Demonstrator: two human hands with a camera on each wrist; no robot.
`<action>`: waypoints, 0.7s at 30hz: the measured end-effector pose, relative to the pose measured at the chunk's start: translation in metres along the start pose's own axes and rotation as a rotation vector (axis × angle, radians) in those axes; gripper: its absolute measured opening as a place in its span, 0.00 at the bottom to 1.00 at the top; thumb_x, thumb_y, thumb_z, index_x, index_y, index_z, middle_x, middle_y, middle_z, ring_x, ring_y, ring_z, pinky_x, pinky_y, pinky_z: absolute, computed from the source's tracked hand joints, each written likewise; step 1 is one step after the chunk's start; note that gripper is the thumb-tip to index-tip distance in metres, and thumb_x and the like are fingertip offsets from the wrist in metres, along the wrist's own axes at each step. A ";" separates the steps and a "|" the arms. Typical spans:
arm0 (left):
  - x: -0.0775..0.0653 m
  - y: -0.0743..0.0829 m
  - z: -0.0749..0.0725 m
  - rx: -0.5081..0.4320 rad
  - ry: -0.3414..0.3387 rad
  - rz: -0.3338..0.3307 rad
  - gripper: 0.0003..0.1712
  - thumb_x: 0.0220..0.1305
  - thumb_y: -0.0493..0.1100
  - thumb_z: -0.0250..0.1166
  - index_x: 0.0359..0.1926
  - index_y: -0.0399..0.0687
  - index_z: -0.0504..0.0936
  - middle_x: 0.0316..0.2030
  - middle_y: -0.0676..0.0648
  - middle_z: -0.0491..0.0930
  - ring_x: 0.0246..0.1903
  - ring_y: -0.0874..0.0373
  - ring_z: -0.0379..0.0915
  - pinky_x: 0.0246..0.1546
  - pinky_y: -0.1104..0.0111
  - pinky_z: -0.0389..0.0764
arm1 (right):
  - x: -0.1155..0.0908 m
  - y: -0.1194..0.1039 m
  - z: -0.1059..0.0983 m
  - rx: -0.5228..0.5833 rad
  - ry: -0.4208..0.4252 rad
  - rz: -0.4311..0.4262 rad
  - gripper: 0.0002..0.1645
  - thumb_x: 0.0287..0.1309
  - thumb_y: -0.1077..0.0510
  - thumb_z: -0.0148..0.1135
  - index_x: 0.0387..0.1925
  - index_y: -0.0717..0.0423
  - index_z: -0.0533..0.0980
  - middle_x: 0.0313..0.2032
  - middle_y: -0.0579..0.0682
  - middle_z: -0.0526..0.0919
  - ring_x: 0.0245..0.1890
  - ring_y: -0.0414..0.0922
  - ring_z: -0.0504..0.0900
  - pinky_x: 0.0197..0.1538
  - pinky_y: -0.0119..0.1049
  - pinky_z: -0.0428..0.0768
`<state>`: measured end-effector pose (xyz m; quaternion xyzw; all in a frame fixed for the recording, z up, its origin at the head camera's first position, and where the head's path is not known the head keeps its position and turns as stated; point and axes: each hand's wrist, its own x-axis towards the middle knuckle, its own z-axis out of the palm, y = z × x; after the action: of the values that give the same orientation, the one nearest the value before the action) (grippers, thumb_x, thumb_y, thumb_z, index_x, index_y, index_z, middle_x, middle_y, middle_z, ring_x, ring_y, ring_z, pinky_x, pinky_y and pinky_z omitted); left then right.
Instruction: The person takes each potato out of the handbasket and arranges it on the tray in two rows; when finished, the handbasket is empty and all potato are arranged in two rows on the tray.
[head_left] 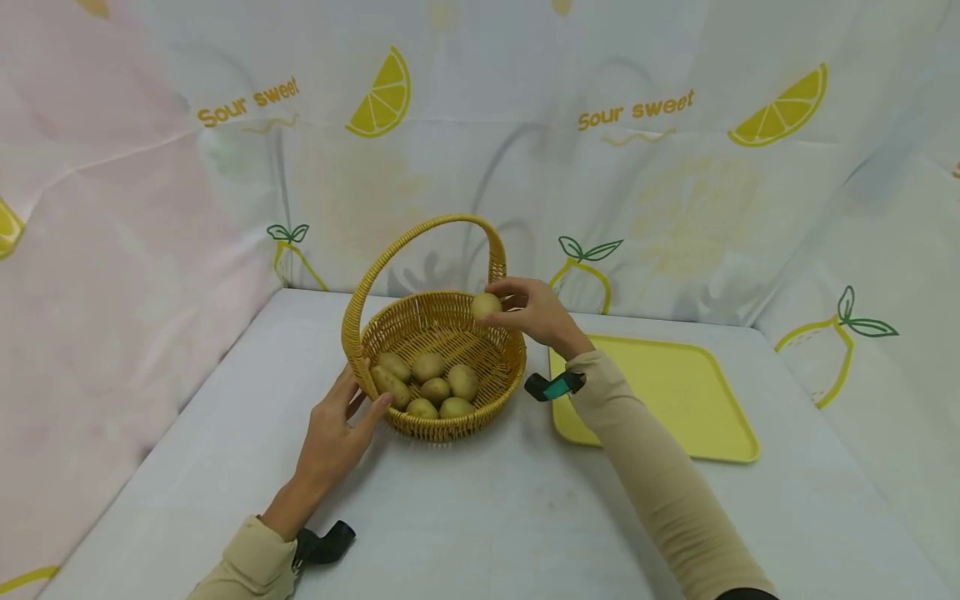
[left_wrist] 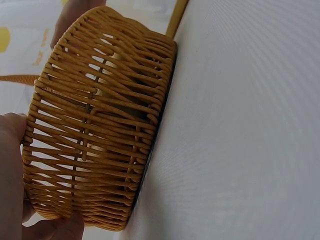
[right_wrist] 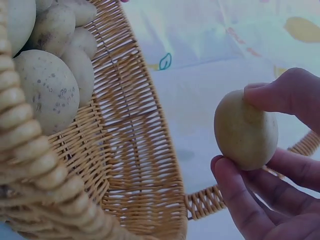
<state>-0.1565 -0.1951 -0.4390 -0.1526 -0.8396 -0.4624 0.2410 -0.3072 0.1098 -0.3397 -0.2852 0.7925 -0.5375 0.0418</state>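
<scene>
A wicker basket [head_left: 480,411] with a tall arched handle stands on the table, and several potatoes [head_left: 462,382] lie in its near left part. My left hand [head_left: 333,433] grips the basket's left side near the handle's foot, thumb at the rim. The left wrist view shows the woven wall [left_wrist: 100,130] close up, with fingertips [left_wrist: 70,227] against it. Over the basket's far right rim, my right hand [head_left: 536,312] pinches a single potato [right_wrist: 246,131] between thumb and fingers. In the right wrist view this potato is clear of the rim.
A yellow tray [head_left: 675,392] lies flat to the right of the basket, partly behind the right forearm. The white table [head_left: 480,508] is bounded at the back and sides by a lemon-print cloth [head_left: 480,108].
</scene>
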 end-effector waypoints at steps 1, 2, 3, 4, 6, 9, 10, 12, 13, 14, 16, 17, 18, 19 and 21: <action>0.000 0.000 0.000 0.001 0.000 -0.001 0.38 0.74 0.40 0.68 0.77 0.34 0.64 0.79 0.40 0.56 0.71 0.43 0.62 0.59 0.55 0.78 | -0.002 0.000 -0.002 0.002 0.007 0.006 0.28 0.59 0.57 0.78 0.60 0.60 0.81 0.54 0.53 0.83 0.50 0.52 0.84 0.51 0.46 0.85; 0.000 0.000 0.000 0.002 -0.001 -0.001 0.37 0.74 0.40 0.68 0.77 0.34 0.64 0.79 0.40 0.56 0.72 0.43 0.62 0.59 0.55 0.78 | -0.005 0.000 -0.003 0.005 0.016 0.011 0.28 0.59 0.58 0.78 0.60 0.59 0.81 0.54 0.53 0.83 0.50 0.52 0.84 0.51 0.46 0.85; 0.000 0.000 0.000 0.001 -0.003 -0.002 0.37 0.74 0.40 0.68 0.77 0.34 0.64 0.79 0.41 0.56 0.72 0.44 0.62 0.59 0.55 0.78 | -0.008 0.000 -0.005 0.005 0.025 0.016 0.28 0.60 0.58 0.78 0.60 0.59 0.81 0.54 0.52 0.83 0.50 0.51 0.84 0.51 0.46 0.85; 0.000 0.000 0.000 0.002 -0.003 -0.003 0.37 0.74 0.40 0.68 0.77 0.34 0.64 0.79 0.41 0.56 0.72 0.44 0.62 0.59 0.55 0.78 | -0.010 0.000 -0.007 0.004 0.033 0.019 0.28 0.60 0.58 0.78 0.60 0.59 0.81 0.54 0.53 0.83 0.50 0.51 0.84 0.51 0.47 0.85; 0.000 0.000 0.000 0.007 -0.001 -0.001 0.37 0.74 0.40 0.68 0.77 0.34 0.64 0.79 0.41 0.56 0.71 0.43 0.62 0.59 0.55 0.78 | -0.016 0.000 -0.011 0.003 0.054 0.028 0.28 0.60 0.57 0.78 0.60 0.59 0.80 0.54 0.53 0.84 0.50 0.51 0.84 0.51 0.47 0.85; 0.000 0.000 -0.001 0.010 -0.001 0.001 0.37 0.74 0.40 0.68 0.77 0.33 0.64 0.79 0.40 0.56 0.71 0.42 0.63 0.59 0.54 0.78 | -0.025 0.001 -0.016 0.005 0.089 0.037 0.28 0.60 0.58 0.78 0.60 0.59 0.80 0.53 0.54 0.84 0.49 0.52 0.84 0.52 0.47 0.85; 0.000 0.000 -0.001 0.009 -0.001 0.001 0.37 0.74 0.40 0.68 0.77 0.33 0.64 0.79 0.39 0.56 0.71 0.42 0.63 0.59 0.54 0.78 | -0.027 0.002 -0.017 0.007 0.099 0.038 0.28 0.60 0.57 0.78 0.60 0.59 0.81 0.53 0.55 0.84 0.49 0.52 0.84 0.52 0.47 0.85; 0.000 0.000 -0.001 0.009 -0.001 0.001 0.37 0.74 0.40 0.67 0.77 0.33 0.64 0.79 0.39 0.56 0.71 0.42 0.63 0.59 0.54 0.78 | -0.032 0.004 -0.020 0.011 0.117 0.043 0.28 0.60 0.57 0.78 0.60 0.59 0.81 0.53 0.55 0.84 0.49 0.53 0.84 0.52 0.47 0.85; 0.000 0.000 0.000 0.008 -0.002 0.002 0.37 0.74 0.40 0.67 0.77 0.33 0.64 0.79 0.39 0.56 0.71 0.42 0.62 0.59 0.54 0.78 | -0.035 0.005 -0.022 0.009 0.124 0.046 0.28 0.59 0.57 0.78 0.60 0.59 0.81 0.53 0.55 0.84 0.49 0.53 0.84 0.51 0.47 0.85; 0.000 0.000 0.000 0.008 -0.003 0.002 0.37 0.74 0.40 0.67 0.77 0.33 0.64 0.79 0.39 0.56 0.72 0.42 0.62 0.59 0.54 0.78 | -0.037 0.006 -0.023 0.004 0.133 0.055 0.28 0.59 0.57 0.78 0.60 0.59 0.81 0.54 0.55 0.83 0.49 0.53 0.84 0.51 0.46 0.85; 0.000 -0.001 0.000 0.008 -0.004 0.001 0.38 0.74 0.40 0.67 0.77 0.34 0.63 0.79 0.39 0.56 0.72 0.42 0.62 0.59 0.54 0.78 | -0.043 0.010 -0.027 -0.004 0.145 0.071 0.28 0.60 0.57 0.78 0.60 0.59 0.80 0.54 0.55 0.83 0.49 0.53 0.84 0.51 0.45 0.85; 0.000 -0.001 0.000 0.010 -0.004 -0.001 0.38 0.74 0.40 0.67 0.77 0.34 0.63 0.79 0.39 0.56 0.72 0.43 0.61 0.59 0.54 0.78 | -0.045 0.011 -0.028 -0.010 0.149 0.080 0.28 0.60 0.57 0.78 0.60 0.60 0.80 0.54 0.55 0.83 0.49 0.53 0.83 0.51 0.44 0.85; 0.000 -0.001 0.000 0.008 -0.006 -0.002 0.38 0.74 0.40 0.67 0.77 0.34 0.63 0.79 0.39 0.56 0.72 0.43 0.61 0.59 0.54 0.78 | -0.048 0.013 -0.030 -0.013 0.156 0.091 0.28 0.60 0.57 0.78 0.60 0.60 0.80 0.55 0.56 0.82 0.50 0.53 0.83 0.50 0.44 0.85; 0.000 -0.001 0.000 0.007 -0.008 -0.003 0.38 0.74 0.41 0.67 0.77 0.34 0.63 0.79 0.39 0.56 0.72 0.43 0.61 0.60 0.54 0.78 | -0.050 0.015 -0.031 -0.021 0.164 0.100 0.28 0.60 0.57 0.78 0.60 0.60 0.80 0.55 0.56 0.82 0.50 0.53 0.83 0.50 0.43 0.84; 0.000 -0.001 0.000 0.005 -0.010 -0.006 0.38 0.74 0.41 0.67 0.77 0.34 0.63 0.79 0.39 0.55 0.72 0.43 0.61 0.60 0.54 0.78 | -0.055 0.019 -0.034 -0.025 0.173 0.113 0.28 0.60 0.58 0.78 0.60 0.61 0.80 0.55 0.56 0.82 0.50 0.54 0.82 0.50 0.43 0.84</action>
<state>-0.1570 -0.1956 -0.4398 -0.1516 -0.8424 -0.4601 0.2358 -0.2822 0.1704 -0.3551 -0.1929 0.8146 -0.5471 -0.0001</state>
